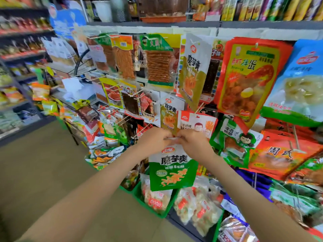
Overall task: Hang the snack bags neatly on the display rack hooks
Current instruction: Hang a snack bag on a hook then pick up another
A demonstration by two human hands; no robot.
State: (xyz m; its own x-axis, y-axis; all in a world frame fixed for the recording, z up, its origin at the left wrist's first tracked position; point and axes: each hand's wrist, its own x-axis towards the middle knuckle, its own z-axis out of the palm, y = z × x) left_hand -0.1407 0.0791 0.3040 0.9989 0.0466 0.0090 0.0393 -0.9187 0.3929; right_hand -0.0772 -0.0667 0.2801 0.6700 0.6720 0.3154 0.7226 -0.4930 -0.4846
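We record a display rack (253, 33) filling the frame from 10 o'clock to 4 o'clock, its pegs loaded with hanging snack packets. The largest is an orange-red bag (248, 81) at 2 o'clock. Green crates (158, 214) of loose packets stand along the floor at 5 o'clock.

Both forearms reach up from the lower edge and converge just below centre, wrists slightly raised, backs of the hands toward the camera.

The green-and-white snack bag (172, 168) hangs upright beneath the hands, in front of the crates.

The left hand (153, 138) and the right hand (193, 142) meet at the bag's top edge. Each grip is closed, with curled fingers pinching the white header strip.

Wire hooks (139, 132) project just at 9 o'clock of the left hand. We cannot tell whether the bag's hole is on a hook, because the fingers cover it.
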